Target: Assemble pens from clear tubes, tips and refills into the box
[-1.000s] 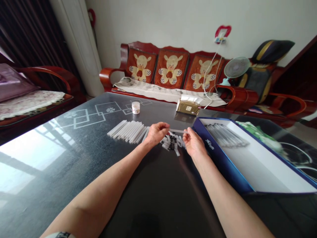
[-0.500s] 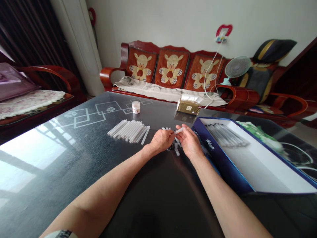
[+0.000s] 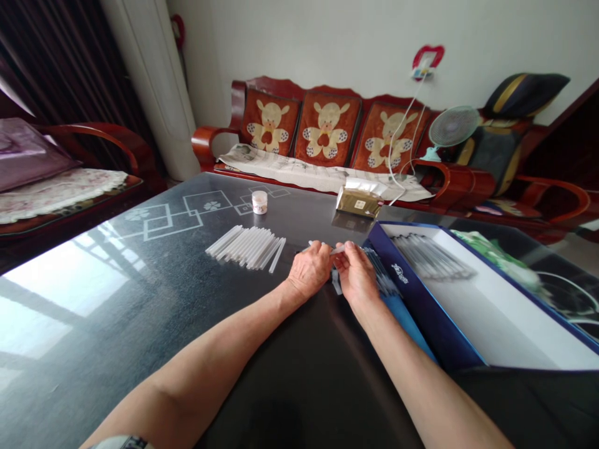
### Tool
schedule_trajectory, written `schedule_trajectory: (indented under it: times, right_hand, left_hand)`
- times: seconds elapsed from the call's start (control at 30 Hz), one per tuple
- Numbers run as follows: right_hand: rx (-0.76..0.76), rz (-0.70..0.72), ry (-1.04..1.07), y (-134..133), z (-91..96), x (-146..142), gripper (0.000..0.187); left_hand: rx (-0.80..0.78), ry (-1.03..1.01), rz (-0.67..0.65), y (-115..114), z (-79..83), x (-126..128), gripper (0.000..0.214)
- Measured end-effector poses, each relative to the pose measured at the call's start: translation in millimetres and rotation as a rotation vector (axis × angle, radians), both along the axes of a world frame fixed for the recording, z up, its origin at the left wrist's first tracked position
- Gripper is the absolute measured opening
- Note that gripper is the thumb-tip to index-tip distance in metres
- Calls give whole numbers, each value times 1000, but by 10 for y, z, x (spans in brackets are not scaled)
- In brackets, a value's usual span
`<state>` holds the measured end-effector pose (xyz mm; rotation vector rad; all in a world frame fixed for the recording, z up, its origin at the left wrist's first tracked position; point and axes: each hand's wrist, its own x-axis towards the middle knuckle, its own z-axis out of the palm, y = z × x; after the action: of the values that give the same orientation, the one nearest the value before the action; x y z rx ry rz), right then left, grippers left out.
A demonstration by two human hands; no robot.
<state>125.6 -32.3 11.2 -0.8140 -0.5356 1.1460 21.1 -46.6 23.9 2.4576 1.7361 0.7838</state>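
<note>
A slim translucent white plastic tube (image 3: 337,250) spans the gap between my two hands above the dark table. My left hand (image 3: 312,269) is closed on its left end, back of the hand upward. The fingers of my right hand (image 3: 356,274) pinch its other end. Beneath and between the hands lie a few short clear pieces (image 3: 337,284), mostly covered. To the left of my left hand lies a loose row of several white tubes (image 3: 248,247). Beside my right forearm is a blue tray-like piece (image 3: 405,324) with thin dark sticks (image 3: 381,271) at its far end.
An open blue box (image 3: 468,337) on the right holds a row of greyish tubes (image 3: 428,255). A small white jar (image 3: 259,202) and a tissue pack (image 3: 359,202) stand farther back. Green-and-white plastic (image 3: 496,252) lies past the box. A wooden sofa (image 3: 215,140) borders the far side.
My right hand has closed from a more open pose onto the tube's end. The hands have drawn slightly lower, and more of the blue piece shows beside my right arm.
</note>
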Motion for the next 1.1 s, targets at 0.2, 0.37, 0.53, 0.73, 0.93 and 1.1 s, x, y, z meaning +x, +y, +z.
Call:
schedule_trajectory:
  times: [0.2,0.37,0.53,0.73,0.93,1.1]
  right_hand:
    - [51,-59,-64,99,116,209,28]
    - [49,-276,-258,261,46,691,30]
    - [39,-326,-1018,280,-226,803,31]
    - [130,-244,-1563,285,-326,733,31]
    - [227,-271,-1827,236,-322,691,31]
    - [259,-282,-1889,179,-337,605,27]
  left_hand:
    - [-3,-103,-42,28,-34,-6,31]
    - [55,-191,-7,99,-86,-72,33]
    - [132,-255,1,173,-154,-138,29]
    - [116,-268,-16,180,-183,-131,28]
    - [104,-251,-10,181,-168,-127,30]
    - [89,-203,84,155,-102,-145,34]
